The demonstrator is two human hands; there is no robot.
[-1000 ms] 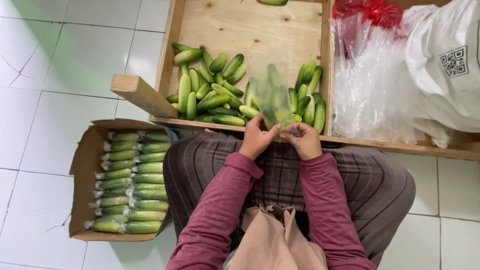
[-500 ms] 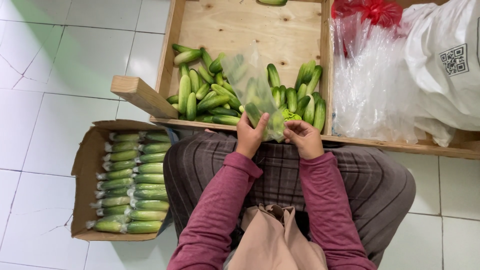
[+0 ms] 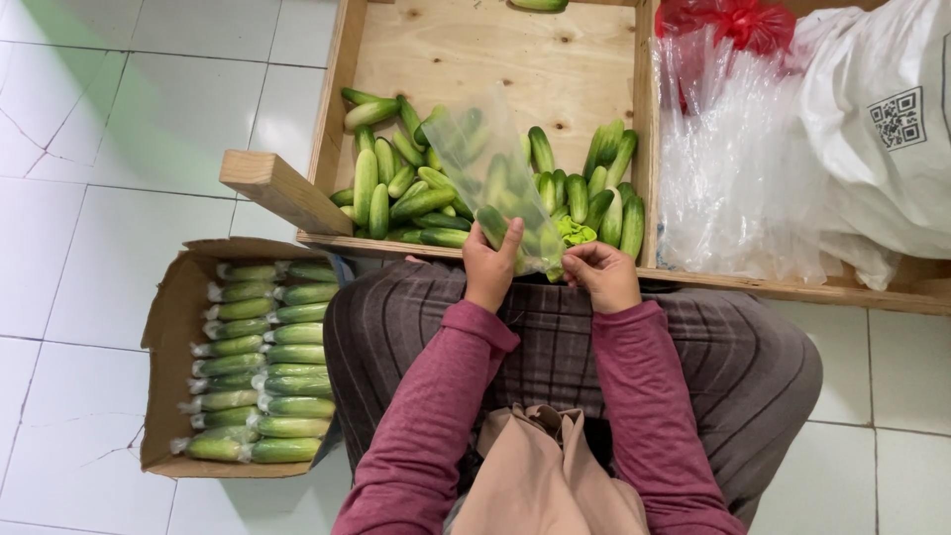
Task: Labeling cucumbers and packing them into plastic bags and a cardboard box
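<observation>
My left hand [image 3: 492,266] pinches one edge of a clear plastic bag [image 3: 487,168] that spreads up over a pile of loose green cucumbers [image 3: 411,193]. My right hand [image 3: 602,275] holds the bag's other edge near its mouth, close to a small light-green bundle [image 3: 575,233]. Both hands hover at the front rim of a shallow wooden tray [image 3: 515,59] that holds the cucumbers. I sit with plaid trousers and dark red sleeves in view.
A cardboard box [image 3: 173,327] on the white tiled floor at my left holds rows of bagged cucumbers [image 3: 260,362]. A stack of clear plastic bags [image 3: 733,168], a white sack [image 3: 882,119] and a red bag [image 3: 728,18] lie at the right. A wooden block [image 3: 282,190] juts from the tray's left corner.
The clear bag has swung from upright in front of my hands to spread flat toward the upper left over the cucumbers. Both hands stayed at the tray's front rim.
</observation>
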